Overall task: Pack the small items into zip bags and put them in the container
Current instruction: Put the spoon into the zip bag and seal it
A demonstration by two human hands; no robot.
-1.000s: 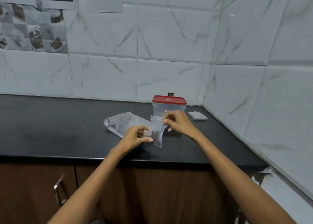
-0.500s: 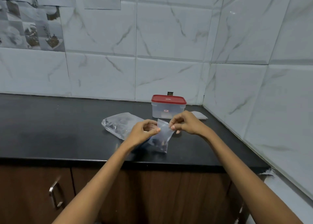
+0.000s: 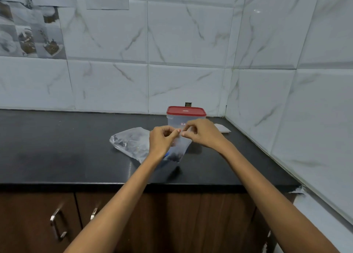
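Two hands meet in front of the container [image 3: 186,119], a clear tub with its red lid on, standing at the back of the counter [image 3: 57,147] near the wall corner. Left of the container a large clear bag [image 3: 129,141] lies flat on the counter. The left hand [image 3: 160,140], fingers curled, pinches the top edge of a small zip bag [image 3: 180,147] just before the container. This bag hangs below both hands with dark small items in its bottom. The right hand [image 3: 202,134] pinches the same top edge, fingertips almost touching the left's. Right of the container lies a flat white packet [image 3: 222,128].
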